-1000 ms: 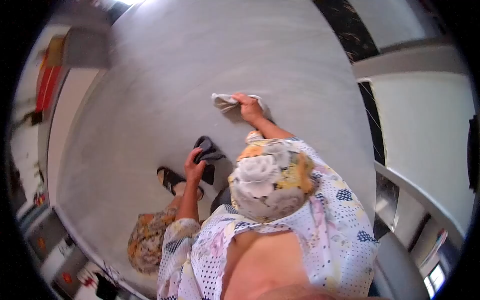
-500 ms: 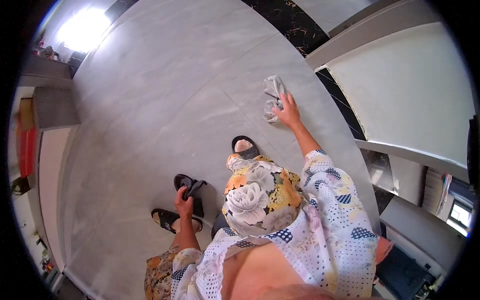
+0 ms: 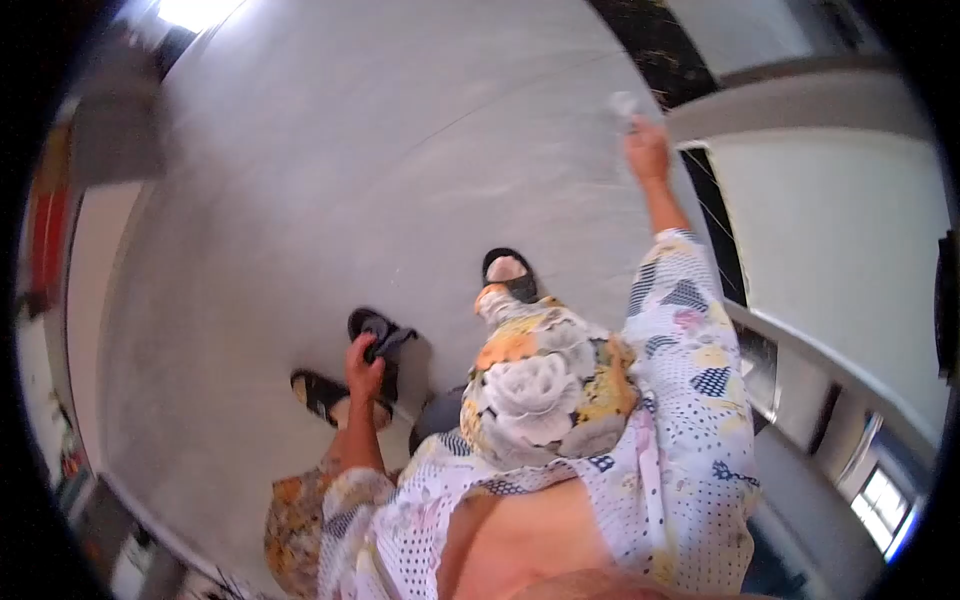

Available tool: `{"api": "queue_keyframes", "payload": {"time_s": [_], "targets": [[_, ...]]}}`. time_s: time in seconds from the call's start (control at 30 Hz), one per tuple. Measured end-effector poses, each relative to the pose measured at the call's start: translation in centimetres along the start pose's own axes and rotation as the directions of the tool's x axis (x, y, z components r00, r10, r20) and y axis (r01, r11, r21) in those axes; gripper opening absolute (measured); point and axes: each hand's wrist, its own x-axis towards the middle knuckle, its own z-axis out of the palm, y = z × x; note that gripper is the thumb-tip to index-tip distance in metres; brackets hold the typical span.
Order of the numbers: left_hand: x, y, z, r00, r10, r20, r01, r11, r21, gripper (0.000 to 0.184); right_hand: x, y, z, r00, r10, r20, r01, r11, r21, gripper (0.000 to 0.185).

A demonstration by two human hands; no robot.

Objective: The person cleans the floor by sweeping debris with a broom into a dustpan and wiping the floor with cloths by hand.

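Observation:
My right hand (image 3: 648, 150) reaches far out over the grey floor (image 3: 400, 190), its fingers on a pale cloth (image 3: 624, 104) that is small and blurred at the fingertips. At the lower left, my left hand (image 3: 364, 366) is closed on a dark grey cloth (image 3: 392, 342). This cloth hangs over a black shoe or slipper, and whether the hand also grips that shoe I cannot tell. One black slipper (image 3: 320, 394) is on my foot just left of that hand. The other foot, in a black slipper (image 3: 510, 274), stands ahead of my flowered trouser leg (image 3: 530, 390).
A white panel with a grey frame (image 3: 840, 240) stands along the right, beside a black marbled strip (image 3: 665, 50). Grey and pale furniture (image 3: 115, 135) lines the left edge. A bright light (image 3: 200, 10) shows at the top left.
My right hand has moved outward to the upper right with the pale cloth. My left hand has drawn slightly down and left with the dark cloth. The foot near the middle has come into view.

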Motion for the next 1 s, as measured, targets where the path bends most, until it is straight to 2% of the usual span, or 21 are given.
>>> {"api": "queue_keyframes", "payload": {"time_s": [0.03, 0.07, 0.1, 0.13, 0.17, 0.2, 0.23, 0.3, 0.4, 0.43, 0.47, 0.53, 0.57, 0.6, 0.67, 0.73, 0.83, 0.9, 0.93, 0.97, 1.0], "targets": [[-0.1, -0.2, 0.0, 1.0, 0.006, 0.0, -0.006, 1.0, -0.004, 0.044, 1.4, 0.5, -1.0, 0.995, -0.075, -0.072, 0.066, 0.991, -0.117, 0.025], [0.1, -0.4, -0.3, 1.0, 0.004, -0.005, -0.005, 1.0, -0.004, 0.044, 2.6, 2.1, -1.4, 0.992, 0.111, 0.054, -0.112, 0.993, 0.02, 0.022], [0.3, 0.8, -1.5, 1.0, 0.005, -0.006, -0.005, 1.0, 0.024, 0.044, 2.2, 5.9, -0.1, 0.999, 0.039, -0.024, -0.041, 0.998, -0.057, 0.022], [0.4, 1.9, -2.4, 1.0, 0.006, 0.004, -0.007, 0.999, 0.054, 0.043, 1.5, 8.6, 0.7, 0.962, 0.252, 0.106, -0.247, 0.967, -0.059, 0.027], [-0.1, 1.5, -3.1, 1.0, -0.024, 0.018, 0.022, 0.998, 0.064, 0.043, 0.1, 9.7, 1.7, 0.944, 0.308, 0.121, -0.295, 0.949, -0.11, 0.035], [-0.2, 1.2, -3.7, 0.998, -0.04, 0.04, 0.037, 0.997, 0.07, 0.043, -0.9, 9.6, 3.3, 0.82, 0.518, 0.244, -0.519, 0.852, -0.064, 0.04], [-0.6, 1.1, -3.4, 0.998, -0.049, 0.029, 0.047, 0.996, 0.071, 0.042, -2.1, 5.7, 3.6, 0.871, 0.49, -0.041, -0.482, 0.834, -0.267, 0.034], [-0.8, 1.2, -4.7, 0.997, -0.042, 0.058, 0.036, 0.995, 0.097, 0.041, -4.0, -0.1, 5.3, 0.944, 0.328, -0.041, -0.329, 0.943, -0.041, 0.031], [-0.8, 2.4, -5.3, 0.997, -0.036, 0.071, 0.021, 0.978, 0.208, 0.04, -5.5, -6.9, 7.7, 0.997, 0.074, -0.028, -0.065, 0.968, 0.242, 0.028], [-0.8, 2.7, -5.4, 0.996, -0.045, 0.082, 0.027, 0.976, 0.215, 0.04, -4.5, -17.1, 0.9, 0.791, 0.512, 0.335, -0.606, 0.729, 0.318, 0.029], [1.7, 4.6, -1.9, 0.993, -0.033, 0.113, 0.008, 0.977, 0.215, 0.041, -5.3, -12.7, 5.1, 0.949, 0.272, 0.159, -0.311, 0.891, 0.329, 0.03], [2.3, 4.6, -2.2, 0.992, -0.031, 0.125, 0.002, 0.974, 0.227, 0.041, -7.8, -15.8, 10.8, 0.97, -0.237, -0.057, 0.243, 0.929, 0.277, 0.035], [2.4, 4.4, -2.4, 0.992, -0.02, 0.124, -0.01, 0.971, 0.24, 0.041, -8.6, -20.6, 8.9, 0.968, -0.236, 0.09, 0.205, 0.942, 0.267, 0.037], [2.7, 4.5, -2.9, 0.992, -0.013, 0.127, -0.02, 0.967, 0.253, 0.041, -9.2, -23.9, 9.5, 0.951, -0.309, -0.006, 0.284, 0.866, 0.411, 0.035], [3.6, 6.1, -4.4, 0.989, -0.057, 0.136, 0.018, 0.963, 0.271, 0.041, -9.4, -29.8, 7.9, 0.862, -0.472, 0.184, 0.3, 0.768, 0.565, 0.041], [3.9, 6.5, -5.0, 0.991, -0.057, 0.124, 0.025, 0.97, 0.24, 0.04, -10.2, -32.3, 6.0, 0.797, -0.519, 0.307, 0.173, 0.684, 0.708, 0.041], [3.1, 6.0, -5.4, 0.992, -0.069, 0.108, 0.052, 0.987, 0.155, 0.041, -10.6, -30.0, 3.5, 0.885, -0.282, 0.371, -0.225, 0.438, 0.87, 0.048], [3.6, 6.5, -5.8, 0.983, -0.123, 0.136, 0.104, 0.985, 0.139, 0.041, -11.2, -24.5, 0.3, 0.961, -0.133, 0.241, -0.157, 0.457, 0.876, 0.054], [4.1, 6.5, -5.9, 0.946, -0.21, 0.247, 0.199, 0.977, 0.07, 0.041, -12.0, -21.3, -1.0, 0.963, -0.018, 0.269, -0.245, 0.352, 0.903, 0.056], [4.9, 6.5, -5.9, 0.89, -0.279, 0.362, 0.294, 0.956, 0.013, 0.041, -13.2, -17.1, -1.9, 0.969, 0.08, 0.234, -0.246, 0.4, 0.883, 0.053], [5.4, 7.0, -5.9, 0.817, -0.326, 0.476, 0.386, 0.922, -0.031, 0.041, -14.7, -13.4, -3.5, 0.967, 0.198, 0.159, -0.244, 0.55, 0.798, 0.05]]}}
